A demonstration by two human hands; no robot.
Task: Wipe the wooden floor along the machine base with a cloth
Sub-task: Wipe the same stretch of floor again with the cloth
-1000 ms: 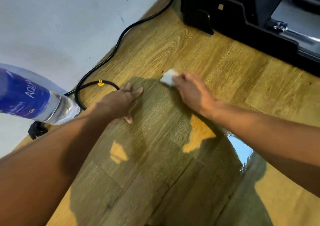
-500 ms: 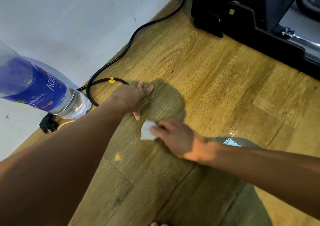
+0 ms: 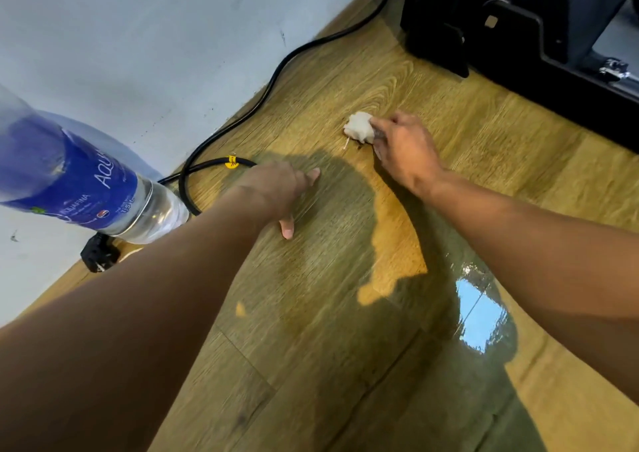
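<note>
The wooden floor (image 3: 380, 81) showed matt, grained planks, turning glossy at a wet patch (image 3: 480, 313) well apart from the machine base (image 3: 518, 36) — itself smooth black plastic with a shiny metal fitting (image 3: 613, 69). The cloth (image 3: 359, 127) looked soft, crumpled fabric; the water bottle (image 3: 86, 182) was clear plastic with a glossy label.

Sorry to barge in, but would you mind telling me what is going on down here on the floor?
A person is wiping the wooden floor by hand. The right hand grips a small white cloth against the boards, a little short of the black machine base. The left hand rests flat on the floor beside a looped black cable. A water bottle with a blue label is at the left, and a glossy patch, possibly wet, lies nearer the person.
</note>
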